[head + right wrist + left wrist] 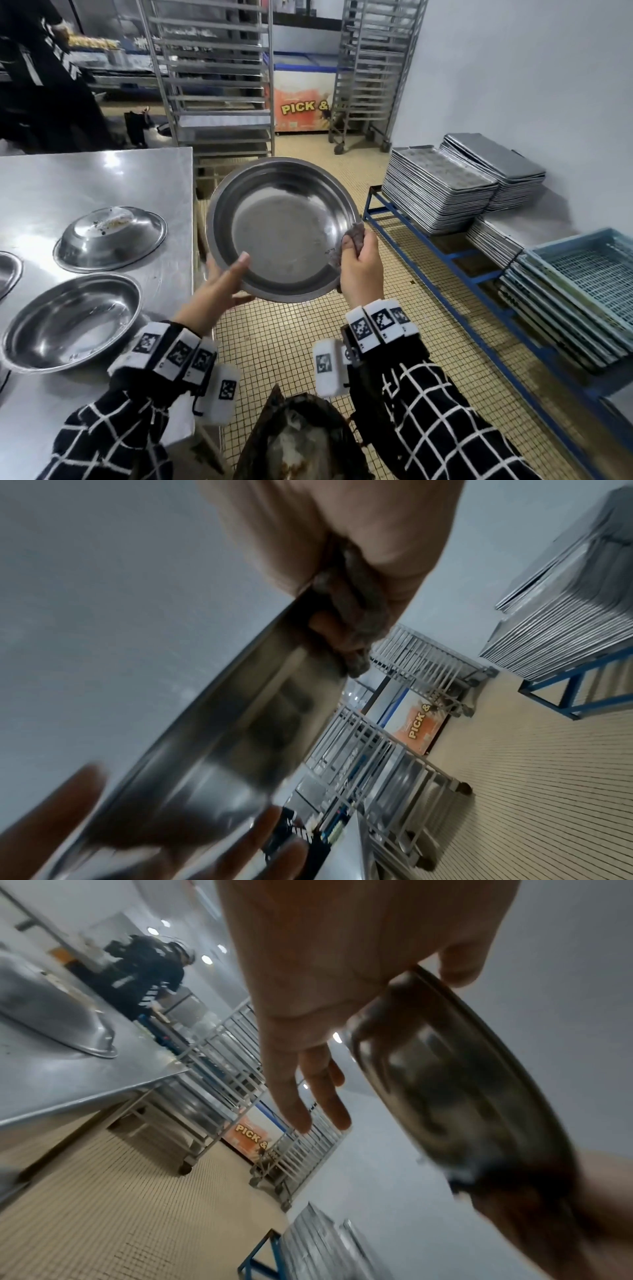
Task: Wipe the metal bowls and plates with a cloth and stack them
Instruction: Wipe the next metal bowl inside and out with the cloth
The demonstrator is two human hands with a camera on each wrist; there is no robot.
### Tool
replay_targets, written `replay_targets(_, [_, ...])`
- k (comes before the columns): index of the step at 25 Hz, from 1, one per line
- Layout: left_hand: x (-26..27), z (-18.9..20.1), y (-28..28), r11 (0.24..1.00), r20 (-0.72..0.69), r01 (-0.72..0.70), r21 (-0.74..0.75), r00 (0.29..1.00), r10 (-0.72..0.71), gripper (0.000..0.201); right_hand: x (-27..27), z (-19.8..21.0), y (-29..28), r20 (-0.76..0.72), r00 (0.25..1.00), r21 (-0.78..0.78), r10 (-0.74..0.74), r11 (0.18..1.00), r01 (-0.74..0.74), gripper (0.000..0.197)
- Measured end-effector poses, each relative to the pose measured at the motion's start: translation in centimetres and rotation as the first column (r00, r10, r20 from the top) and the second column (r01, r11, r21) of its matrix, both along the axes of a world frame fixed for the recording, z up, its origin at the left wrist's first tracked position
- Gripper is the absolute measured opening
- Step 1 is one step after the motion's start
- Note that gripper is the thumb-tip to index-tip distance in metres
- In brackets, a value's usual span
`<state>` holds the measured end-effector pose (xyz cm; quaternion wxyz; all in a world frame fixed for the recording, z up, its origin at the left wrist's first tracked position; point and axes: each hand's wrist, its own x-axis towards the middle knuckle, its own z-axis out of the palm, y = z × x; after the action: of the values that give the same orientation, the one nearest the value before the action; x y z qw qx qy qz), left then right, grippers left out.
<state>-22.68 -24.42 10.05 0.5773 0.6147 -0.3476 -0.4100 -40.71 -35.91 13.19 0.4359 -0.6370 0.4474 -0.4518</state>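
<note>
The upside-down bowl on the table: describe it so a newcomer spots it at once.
Find the steel table on the left. Of the bowls on it, the upside-down bowl lies farthest from the person. It alone shows its domed underside, with crumbs on its flat base.

Head view: from above, facing forward and down past both forearms, taking in the table (102, 178) at left and the stacked trays (442, 192) at right. Left wrist view: close under the left hand (308, 974), tilted, facing along the fingers toward the orange freezer front (250, 1139). Right wrist view: close under the right hand (342, 534), also tilted. Shared by all three: that freezer front, the racks, the tiled floor.
</note>
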Motion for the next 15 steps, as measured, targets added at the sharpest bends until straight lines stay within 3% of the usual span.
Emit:
replay_targets(3, [1.6,1.8,0.4,0.993,-0.213,-0.010,-0.117,0.977,-0.015,0.100,-1.7,1.7,-1.6,-0.133,0.976,-0.008,0.174,0.984,-0.176,0.010])
replay_targets(6, [1.0,2.9,0.7,0.987,-0.219,-0.008,-0.160,0.975,-0.028,0.056,-1.8,1.7,-2.0,-0.169,0.952,0.018,0.254,0.967,-0.255,0.015])
replay_targets(8, [0.1,3.0,0.5,0.978,-0.196,-0.126,-0.163,0.976,0.093,0.037,-1.6,0.5,-1.7,-0.134,0.957,0.062,0.258,0.966,-0.252,0.021])
replay_targets(10, [0.4,2.4,0.1,0.963,-0.128,-0.241,-0.125,0.966,0.225,0.043,-1.5,-1.3,-1.0,-0.122,0.955,0.128,0.271,0.958,-0.256,0.027])
replay_targets(12, [0.6,2.1,-0.2,0.953,-0.042,-0.285,-0.098,0.958,0.282,0.068,-1.5,-3.3,-0.1,-0.112,0.958,0.144,0.264,0.958,-0.248,0.026])
replay_targets(13, [0.8,1.9,-0.2,0.952,-0.001,-0.293,-0.091,0.956,0.294,0.079,-1.5,-4.1,0.4,-0.115,0.963,0.116,0.243,0.966,-0.230,0.026])
replay_targets(15, [0.7,1.8,-0.4,0.936,0.061,-0.338,-0.098,0.937,0.344,0.075,-1.6,-5.0,1.3,-0.130,0.973,-0.026,0.193,0.980,-0.198,0.030])
